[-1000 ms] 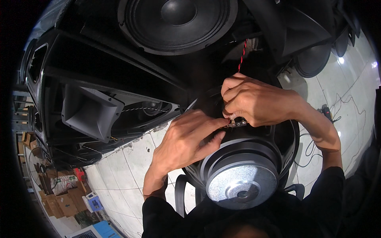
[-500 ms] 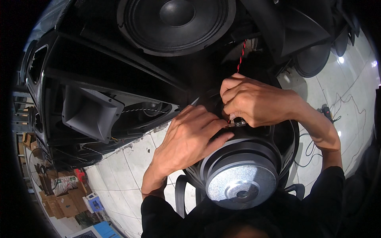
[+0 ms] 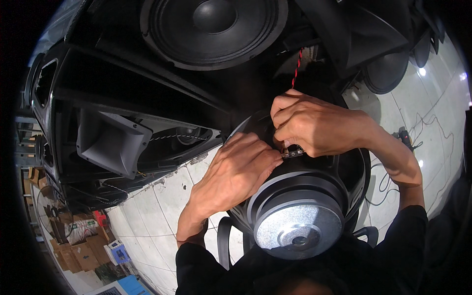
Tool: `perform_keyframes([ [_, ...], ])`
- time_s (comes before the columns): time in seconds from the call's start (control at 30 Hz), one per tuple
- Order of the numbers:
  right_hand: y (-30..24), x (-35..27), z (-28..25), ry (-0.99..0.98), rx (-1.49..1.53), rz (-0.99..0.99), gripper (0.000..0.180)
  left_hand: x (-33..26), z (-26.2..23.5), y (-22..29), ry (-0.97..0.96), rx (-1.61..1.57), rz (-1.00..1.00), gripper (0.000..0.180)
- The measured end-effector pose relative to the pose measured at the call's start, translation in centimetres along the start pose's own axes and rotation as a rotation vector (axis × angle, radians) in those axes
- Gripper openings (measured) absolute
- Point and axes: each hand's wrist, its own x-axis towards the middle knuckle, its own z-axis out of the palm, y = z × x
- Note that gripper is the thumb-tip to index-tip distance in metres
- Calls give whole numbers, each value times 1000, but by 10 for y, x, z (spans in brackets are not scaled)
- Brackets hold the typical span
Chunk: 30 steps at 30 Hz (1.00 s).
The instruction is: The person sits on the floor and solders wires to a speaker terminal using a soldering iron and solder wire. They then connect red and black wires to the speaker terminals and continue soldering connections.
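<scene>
A large loudspeaker driver lies face down before me, its round silver magnet [image 3: 299, 228] toward me and its black frame [image 3: 354, 184] around it. On the frame's far side sits a small terminal strip [image 3: 293, 153] with metal contacts. My right hand [image 3: 314, 125] is closed over it from the right, pinching a twisted red and black wire [image 3: 296, 69] that runs up into the fingers from beyond. My left hand [image 3: 236, 169] comes in from the left, thumb and fingers pressed together at the terminal's left end. Whatever those fingertips hold is hidden.
Beyond the hands stands a black cabinet with a mounted speaker cone [image 3: 215, 24]. To the left, another cabinet holds a grey horn [image 3: 113, 142]. Cardboard boxes [image 3: 81, 253] lie at the lower left. Thin cables [image 3: 386, 182] trail over the tiled floor [image 3: 152, 231] on the right.
My left thumb has drawn in against the fingers at the terminal strip, where it was held apart before. The right hand has hardly moved.
</scene>
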Motion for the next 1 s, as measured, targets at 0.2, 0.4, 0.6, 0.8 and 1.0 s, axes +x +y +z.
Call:
perform_keyframes([
  [0.2,-4,-2,-2,5,4,50,4,2,1,-3,0,14,9,13],
  [0.4,-3,-4,-2,-10,-13,69,4,4,4,-3,11,7,-47,11],
  [0.6,-1,-4,3,86,22,11,4,10,4,-10,-45,-151,-258,8],
  [0.8,0,-6,5,119,51,14,6,7,6,-14,-82,-282,-366,10],
  [1.0,-12,-6,1,154,189,231,28,4,10,-22,-129,-395,-397,17],
])
